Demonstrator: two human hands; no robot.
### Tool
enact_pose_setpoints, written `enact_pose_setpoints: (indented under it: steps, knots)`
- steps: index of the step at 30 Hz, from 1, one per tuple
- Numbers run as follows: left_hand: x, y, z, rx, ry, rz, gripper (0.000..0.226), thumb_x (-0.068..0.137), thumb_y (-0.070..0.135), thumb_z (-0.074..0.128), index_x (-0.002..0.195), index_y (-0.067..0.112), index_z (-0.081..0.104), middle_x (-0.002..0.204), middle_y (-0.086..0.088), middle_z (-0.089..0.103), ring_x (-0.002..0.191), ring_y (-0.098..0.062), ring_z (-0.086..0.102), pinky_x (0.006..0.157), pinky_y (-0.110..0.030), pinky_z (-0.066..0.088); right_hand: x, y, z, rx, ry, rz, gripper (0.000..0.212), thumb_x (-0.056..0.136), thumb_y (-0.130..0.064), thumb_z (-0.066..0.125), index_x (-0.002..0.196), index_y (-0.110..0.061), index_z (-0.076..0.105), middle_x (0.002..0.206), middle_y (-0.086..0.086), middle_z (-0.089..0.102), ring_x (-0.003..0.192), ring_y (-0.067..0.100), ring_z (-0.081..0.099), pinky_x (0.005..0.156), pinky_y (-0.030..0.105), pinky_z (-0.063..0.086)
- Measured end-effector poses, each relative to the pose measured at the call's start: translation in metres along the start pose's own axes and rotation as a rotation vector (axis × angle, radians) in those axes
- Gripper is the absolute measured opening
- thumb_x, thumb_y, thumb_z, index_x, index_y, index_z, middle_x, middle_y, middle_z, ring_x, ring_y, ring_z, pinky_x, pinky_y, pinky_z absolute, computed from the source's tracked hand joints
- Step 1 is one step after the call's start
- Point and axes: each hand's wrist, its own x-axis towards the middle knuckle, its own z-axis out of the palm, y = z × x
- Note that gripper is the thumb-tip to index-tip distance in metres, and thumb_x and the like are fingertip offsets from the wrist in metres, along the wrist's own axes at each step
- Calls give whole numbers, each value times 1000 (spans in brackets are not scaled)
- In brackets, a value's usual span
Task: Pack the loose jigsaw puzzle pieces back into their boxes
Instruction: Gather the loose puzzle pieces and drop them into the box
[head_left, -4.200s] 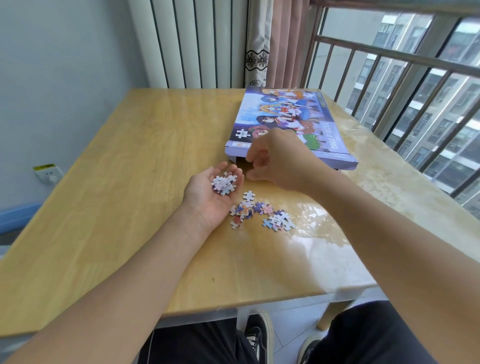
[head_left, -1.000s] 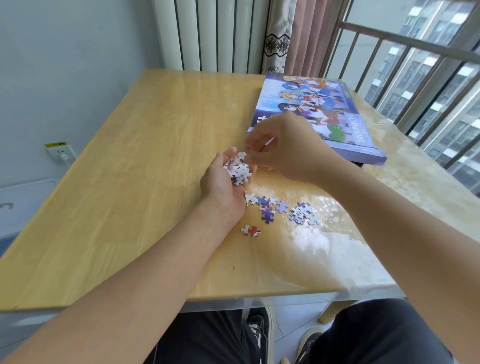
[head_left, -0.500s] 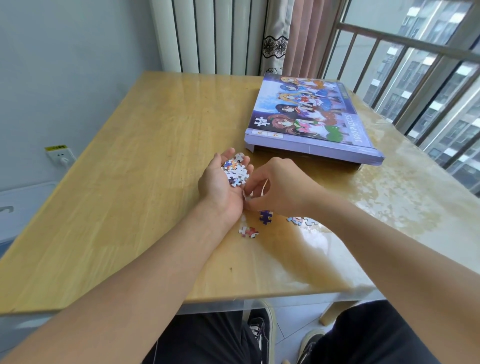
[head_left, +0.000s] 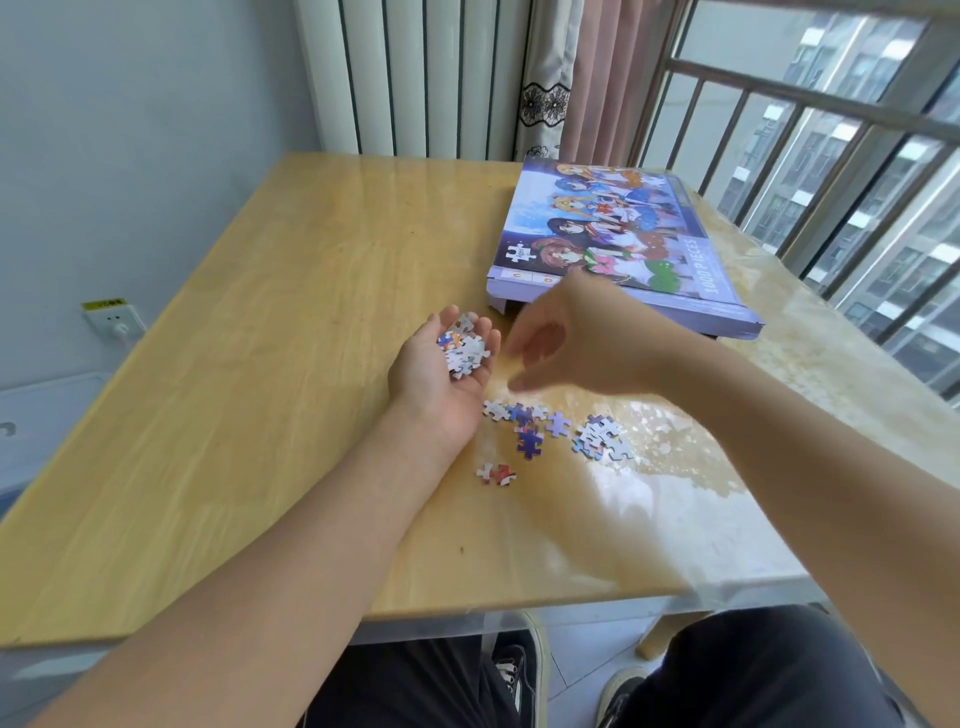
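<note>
My left hand (head_left: 441, 374) lies palm up on the wooden table (head_left: 260, 364), fingers relaxed, with a small heap of puzzle pieces (head_left: 464, 349) resting on the palm. My right hand (head_left: 571, 338) hovers just right of it, above the table and blurred by motion. Its fingers are curled with a gap to the thumb, and I cannot tell whether it holds a piece. Loose pieces (head_left: 530, 426) lie scattered below it, with a small cluster (head_left: 600, 439) to the right and a red pair (head_left: 497, 474) nearer me. The purple puzzle box (head_left: 597, 218), lid on, lies behind.
A radiator (head_left: 415, 78) and curtain (head_left: 587, 78) stand behind the table. Window bars (head_left: 831, 156) run along the right side. A wall socket (head_left: 111, 317) is low on the left. My knees and shoes (head_left: 519, 670) show under the near table edge.
My right hand has lifted off the loose pieces on the table and moved up beside my left palm's fingertips. The left hand stays in place with its heap.
</note>
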Motion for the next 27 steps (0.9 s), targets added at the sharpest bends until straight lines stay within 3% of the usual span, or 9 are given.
enact_pose_setpoints:
  steps: [2, 3, 8, 12, 16, 21, 23, 25, 27]
  knots:
    - [0, 1, 2, -11, 9, -3, 20, 104, 20, 48, 103, 6, 62, 92, -12, 62, 76, -22, 64, 59, -29, 58, -7, 7, 9, -83, -192, 37, 36, 69, -39, 90, 97, -24, 74, 85, -14, 70, 75, -1, 64, 61, 10, 47]
    - [0, 2, 2, -15, 9, -4, 19, 104, 21, 49, 103, 7, 61, 91, -11, 62, 75, -21, 64, 59, -28, 58, -7, 9, 14, -100, -211, 44, 39, 68, -41, 90, 99, -23, 74, 87, -14, 70, 76, 0, 64, 63, 13, 48]
    - [-2, 4, 3, -9, -11, -6, 20, 103, 23, 51, 100, 7, 63, 90, -9, 61, 73, -19, 63, 64, -30, 58, -3, 5, 17, -76, -245, 70, 34, 71, -35, 90, 97, -18, 75, 88, -6, 72, 82, 14, 67, 73, 27, 55]
    - [-4, 3, 1, 13, -16, -5, 22, 104, 25, 49, 102, 8, 63, 96, -9, 59, 73, -18, 63, 64, -29, 58, 2, 1, 17, -103, -327, 78, 30, 75, -33, 87, 97, -19, 72, 88, -6, 72, 78, 12, 66, 67, 21, 51]
    - [-2, 2, 1, 27, -29, 2, 23, 104, 26, 47, 104, 9, 62, 93, -9, 59, 72, -18, 63, 63, -29, 58, 3, 5, 18, -34, -320, 62, 24, 76, -25, 87, 84, -24, 64, 78, -10, 66, 69, 8, 61, 65, 22, 48]
    - [-2, 2, 1, 30, -38, 5, 24, 104, 26, 48, 101, 8, 63, 91, -9, 60, 72, -19, 63, 64, -30, 58, -2, 14, 19, 84, -323, 41, 23, 75, -17, 87, 84, -18, 66, 75, 0, 74, 66, 17, 70, 69, 37, 58]
    - [-2, 2, 2, 30, -42, -6, 26, 104, 27, 46, 98, 8, 63, 88, -9, 61, 75, -20, 63, 63, -31, 58, -3, 16, 10, 252, -198, 57, 22, 75, -13, 87, 86, -11, 69, 79, 6, 76, 69, 26, 71, 69, 39, 58]
    - [-3, 2, 1, 30, -45, -20, 28, 105, 27, 42, 100, 8, 63, 87, -10, 62, 78, -21, 64, 62, -32, 58, 2, 12, -1, 507, 36, 112, 23, 74, -10, 87, 89, -3, 70, 80, 10, 74, 66, 23, 67, 69, 34, 59]
    - [-4, 2, 1, 50, -55, -24, 29, 105, 27, 41, 104, 9, 62, 86, -10, 66, 86, -26, 67, 67, -33, 59, 14, 0, -7, 633, 112, 141, 27, 74, -6, 87, 95, 1, 72, 81, 12, 73, 68, 22, 71, 72, 30, 62]
